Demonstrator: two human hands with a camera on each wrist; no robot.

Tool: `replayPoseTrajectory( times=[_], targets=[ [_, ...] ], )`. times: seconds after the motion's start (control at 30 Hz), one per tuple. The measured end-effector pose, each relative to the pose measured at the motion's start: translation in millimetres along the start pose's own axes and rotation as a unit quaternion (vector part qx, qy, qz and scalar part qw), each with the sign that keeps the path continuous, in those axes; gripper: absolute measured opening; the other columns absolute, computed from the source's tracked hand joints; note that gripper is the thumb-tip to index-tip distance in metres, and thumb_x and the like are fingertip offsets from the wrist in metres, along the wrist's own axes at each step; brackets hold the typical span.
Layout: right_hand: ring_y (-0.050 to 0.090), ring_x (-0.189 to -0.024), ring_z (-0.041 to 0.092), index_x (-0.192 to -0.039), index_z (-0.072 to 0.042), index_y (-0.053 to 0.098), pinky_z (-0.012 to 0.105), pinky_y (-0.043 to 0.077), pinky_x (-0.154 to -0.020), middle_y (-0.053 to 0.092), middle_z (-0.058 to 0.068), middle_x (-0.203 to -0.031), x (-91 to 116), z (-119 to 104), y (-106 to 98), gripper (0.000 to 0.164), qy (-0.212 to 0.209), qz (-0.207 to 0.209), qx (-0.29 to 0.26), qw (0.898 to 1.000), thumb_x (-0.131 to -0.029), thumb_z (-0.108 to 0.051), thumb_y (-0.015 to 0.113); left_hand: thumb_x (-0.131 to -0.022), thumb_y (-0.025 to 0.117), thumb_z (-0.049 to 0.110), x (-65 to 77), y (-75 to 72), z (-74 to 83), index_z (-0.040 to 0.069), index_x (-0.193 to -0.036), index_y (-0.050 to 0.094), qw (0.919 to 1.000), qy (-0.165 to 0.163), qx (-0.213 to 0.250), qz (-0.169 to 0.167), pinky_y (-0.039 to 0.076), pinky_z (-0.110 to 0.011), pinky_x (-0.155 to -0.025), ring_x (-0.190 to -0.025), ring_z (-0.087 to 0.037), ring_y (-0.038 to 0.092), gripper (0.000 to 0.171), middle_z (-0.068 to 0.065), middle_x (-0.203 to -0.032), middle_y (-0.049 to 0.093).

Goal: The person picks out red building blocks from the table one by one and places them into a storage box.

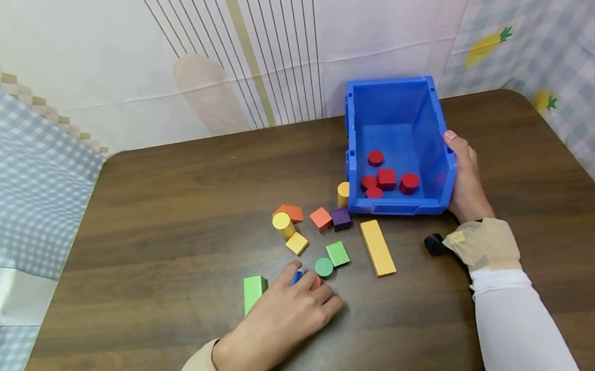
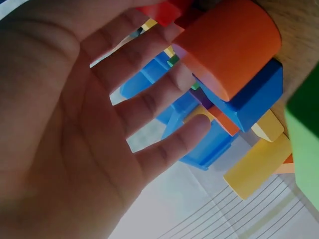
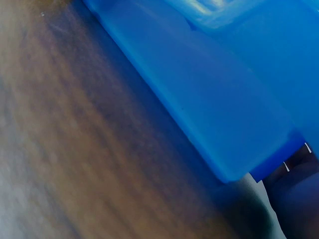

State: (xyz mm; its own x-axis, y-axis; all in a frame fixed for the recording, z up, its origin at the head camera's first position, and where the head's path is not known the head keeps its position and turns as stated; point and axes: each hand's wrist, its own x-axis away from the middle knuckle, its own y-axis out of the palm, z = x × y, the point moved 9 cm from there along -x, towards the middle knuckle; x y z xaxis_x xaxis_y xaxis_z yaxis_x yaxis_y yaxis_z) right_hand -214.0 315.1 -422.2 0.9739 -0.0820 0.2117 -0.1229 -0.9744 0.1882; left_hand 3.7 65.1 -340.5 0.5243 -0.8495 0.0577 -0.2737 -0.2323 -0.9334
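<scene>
My left hand (image 1: 288, 307) is low over the wooden table among loose blocks. In the left wrist view its thumb and index finger pinch a red block (image 2: 162, 11), mostly cut off by the frame edge. Beside the other fingertips are an orange cylinder (image 2: 232, 47) and a blue block (image 2: 254, 99). A light green block (image 1: 253, 293) lies left of this hand. My right hand (image 1: 468, 181) grips the right wall of a blue bin (image 1: 398, 207), thumb over the rim. Several red blocks (image 1: 386, 179) lie inside the bin. The right wrist view shows mainly the bin's outer wall (image 3: 189, 89).
Between hand and bin lie a green disc (image 1: 324, 267), a green square block (image 1: 337, 253), a long yellow block (image 1: 378, 248), a purple block (image 1: 341, 218) and an orange-red cube (image 1: 320, 219). A yellow cylinder (image 1: 284, 225) stands farther left. Printed curtains border the table.
</scene>
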Motion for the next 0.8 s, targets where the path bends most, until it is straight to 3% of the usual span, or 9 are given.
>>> replayPoseTrajectory(
  times=[0.27, 0.53, 0.8],
  targets=[
    [0.032, -0.136, 0.028, -0.152, -0.025, 0.032, 0.057, 0.022, -0.112, 0.033, 0.004, -0.154, -1, 0, 0, 0.075, 0.003, -0.007, 0.005, 1.000, -0.089, -0.062, 0.049, -0.090, 0.062, 0.014, -2.1, -1.5, -1.4, 0.024, -0.101, 0.061, 0.9994, 0.022, 0.028, 0.002, 0.039, -0.045, -0.100, -0.094, -0.015, 0.056, 0.015, 0.012, -0.101, 0.065],
    [0.031, -0.137, 0.029, -0.153, -0.025, 0.031, 0.057, 0.022, -0.112, 0.032, 0.004, -0.155, -2, 2, 2, 0.076, 0.006, -0.010, 0.004, 1.000, -0.088, -0.063, 0.049, -0.092, 0.056, 0.013, -2.6, -8.1, 1.0, 0.023, -0.098, 0.061, 0.9985, 0.041, 0.012, 0.034, 0.042, -0.037, -0.091, -0.087, -0.011, 0.053, 0.012, 0.013, -0.099, 0.062],
    [0.031, -0.136, 0.028, -0.153, -0.024, 0.031, 0.056, 0.021, -0.113, 0.032, 0.005, -0.155, -1, 2, 1, 0.076, 0.001, -0.011, -0.005, 1.000, -0.089, -0.061, 0.049, -0.095, 0.054, 0.016, -5.3, -12.1, -4.7, 0.021, -0.099, 0.061, 0.9989, 0.038, 0.014, 0.025, 0.042, -0.034, -0.084, -0.086, -0.010, 0.052, 0.009, 0.011, -0.092, 0.058]
  ],
)
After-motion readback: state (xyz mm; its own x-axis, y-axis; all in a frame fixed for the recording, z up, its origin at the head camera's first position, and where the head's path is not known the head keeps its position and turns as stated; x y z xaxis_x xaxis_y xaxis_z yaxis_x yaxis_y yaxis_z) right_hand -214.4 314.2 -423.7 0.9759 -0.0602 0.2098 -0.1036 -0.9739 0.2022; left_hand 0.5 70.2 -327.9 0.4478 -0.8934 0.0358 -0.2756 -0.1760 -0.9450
